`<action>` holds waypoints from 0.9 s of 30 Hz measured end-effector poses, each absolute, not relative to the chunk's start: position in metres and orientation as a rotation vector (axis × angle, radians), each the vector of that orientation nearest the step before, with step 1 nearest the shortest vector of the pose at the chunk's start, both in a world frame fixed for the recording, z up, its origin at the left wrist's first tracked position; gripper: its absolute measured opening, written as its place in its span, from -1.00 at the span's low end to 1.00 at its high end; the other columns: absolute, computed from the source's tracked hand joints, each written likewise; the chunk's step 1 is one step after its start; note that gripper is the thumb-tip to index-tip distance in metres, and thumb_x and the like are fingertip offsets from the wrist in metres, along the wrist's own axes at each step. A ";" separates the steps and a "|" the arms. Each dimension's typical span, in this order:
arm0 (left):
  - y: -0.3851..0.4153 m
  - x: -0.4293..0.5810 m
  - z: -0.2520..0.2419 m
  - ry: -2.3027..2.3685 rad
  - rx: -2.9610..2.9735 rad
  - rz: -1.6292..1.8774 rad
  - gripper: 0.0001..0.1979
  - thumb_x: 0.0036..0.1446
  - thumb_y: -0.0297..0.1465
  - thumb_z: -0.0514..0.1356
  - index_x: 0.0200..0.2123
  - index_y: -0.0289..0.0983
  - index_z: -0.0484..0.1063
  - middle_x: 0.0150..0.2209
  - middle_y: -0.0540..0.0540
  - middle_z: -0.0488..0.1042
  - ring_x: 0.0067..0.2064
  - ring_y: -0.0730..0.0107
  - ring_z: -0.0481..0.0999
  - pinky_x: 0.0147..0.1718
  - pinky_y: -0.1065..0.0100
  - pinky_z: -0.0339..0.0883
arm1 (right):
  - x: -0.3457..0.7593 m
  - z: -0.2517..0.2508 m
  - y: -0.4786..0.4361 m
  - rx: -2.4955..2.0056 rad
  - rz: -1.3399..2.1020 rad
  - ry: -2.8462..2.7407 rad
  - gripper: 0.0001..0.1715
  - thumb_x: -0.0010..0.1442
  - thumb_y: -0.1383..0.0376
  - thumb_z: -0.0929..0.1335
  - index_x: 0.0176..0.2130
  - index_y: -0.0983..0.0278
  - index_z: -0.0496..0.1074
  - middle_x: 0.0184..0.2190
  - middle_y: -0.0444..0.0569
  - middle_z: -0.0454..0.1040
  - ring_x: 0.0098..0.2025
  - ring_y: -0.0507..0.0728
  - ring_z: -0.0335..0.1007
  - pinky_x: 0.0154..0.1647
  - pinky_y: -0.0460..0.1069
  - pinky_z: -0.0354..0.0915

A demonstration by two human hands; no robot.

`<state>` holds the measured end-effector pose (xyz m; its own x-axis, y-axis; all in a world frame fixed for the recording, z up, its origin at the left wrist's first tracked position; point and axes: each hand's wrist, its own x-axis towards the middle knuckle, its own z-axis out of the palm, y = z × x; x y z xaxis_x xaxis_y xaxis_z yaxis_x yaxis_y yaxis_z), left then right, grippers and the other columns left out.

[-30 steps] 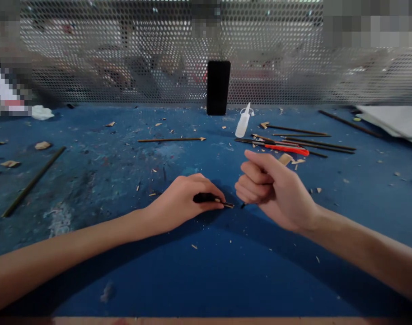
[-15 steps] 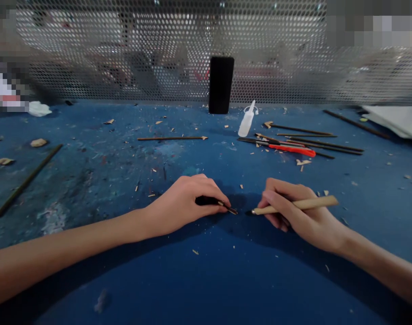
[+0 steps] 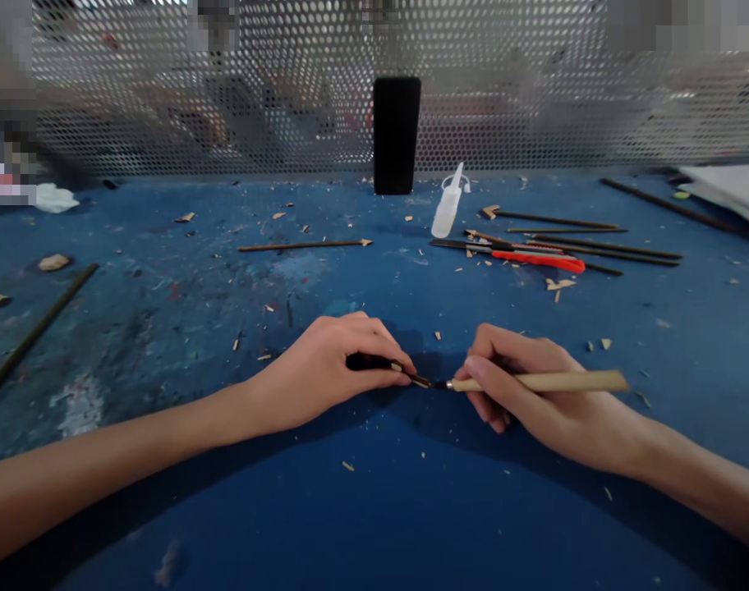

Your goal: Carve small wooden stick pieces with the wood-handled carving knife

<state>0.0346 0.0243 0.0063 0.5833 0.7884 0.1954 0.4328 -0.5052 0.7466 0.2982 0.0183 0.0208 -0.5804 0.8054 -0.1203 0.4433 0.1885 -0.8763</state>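
Observation:
Low over the blue table, my left hand pinches a small dark piece of wood with a pale cut end. Most of that piece is hidden by the fingers. My right hand holds a paintbrush with a light wooden handle, gripped like a pen. Its dark bristles point left at the end of the wood piece, touching it or very nearly so. The two hands face each other near the middle of the view.
A red utility knife lies among several thin dark sticks. Behind it stand a white squeeze bottle and a black phone against a perforated metal screen. One stick lies mid-table, another at left. Wood chips are scattered around.
My right hand has moved left, bringing the brush tip up to the end of the wood piece. My left hand keeps its pinch. The view has tilted slightly.

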 end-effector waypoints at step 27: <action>0.025 0.036 0.013 0.977 2.101 0.617 -0.88 0.25 -0.44 0.32 -0.17 -0.16 0.66 -0.20 0.05 0.63 -0.15 0.50 0.56 -0.10 0.48 0.39 | 0.297 0.027 0.029 -1.262 1.331 -2.265 -0.66 0.45 0.11 0.27 -0.35 0.20 0.28 -0.50 -0.24 0.48 -0.48 -0.05 0.38 -0.42 -0.10 0.26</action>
<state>0.0363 0.0250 0.0130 0.5968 0.7941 0.1155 0.4455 -0.4475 0.7754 0.2970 0.0288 0.0272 -0.6042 0.7671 -0.2155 0.5618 0.2183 -0.7980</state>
